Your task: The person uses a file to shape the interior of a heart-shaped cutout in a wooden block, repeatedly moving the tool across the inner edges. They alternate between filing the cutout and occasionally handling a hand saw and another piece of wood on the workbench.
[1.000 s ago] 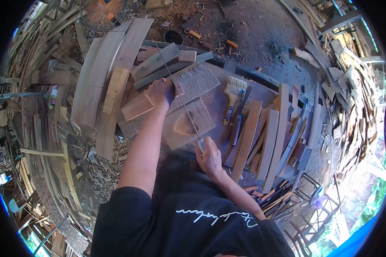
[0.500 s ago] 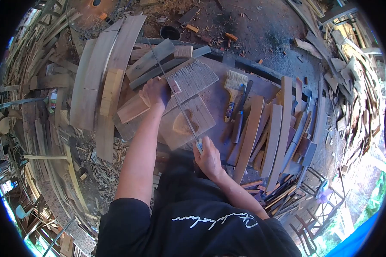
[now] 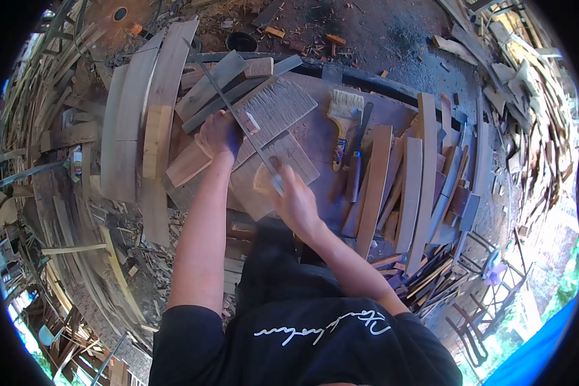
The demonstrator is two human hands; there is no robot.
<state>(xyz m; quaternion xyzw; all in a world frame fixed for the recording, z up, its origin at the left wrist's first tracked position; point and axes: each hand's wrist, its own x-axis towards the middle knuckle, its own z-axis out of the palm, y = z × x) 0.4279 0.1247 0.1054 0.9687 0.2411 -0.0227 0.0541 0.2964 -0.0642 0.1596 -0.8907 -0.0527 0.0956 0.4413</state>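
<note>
My right hand (image 3: 296,199) is closed round the handle of a long, thin-bladed handsaw (image 3: 258,152), seen nearly edge-on. The blade runs diagonally away from me and passes just to the right of my left hand (image 3: 220,134). That left hand is closed over a brown wooden strip (image 3: 190,166) and presses it down on the boards. A short pale end of wood (image 3: 251,122) shows on the other side of the blade. Underneath lie a rough grooved board (image 3: 283,103) and a smoother board (image 3: 293,157) with a light worn patch.
To the right lie a wide paintbrush (image 3: 345,122), a tool with a dark blue handle (image 3: 354,177) and several curved wooden slats (image 3: 376,193). Long planks (image 3: 132,122) lean at the left. Scrap wood and chips cover the ground around.
My right hand has pushed the saw forward, up and to the left, bringing its handle closer to my left hand. The left hand keeps its hold; the whole view has shifted slightly.
</note>
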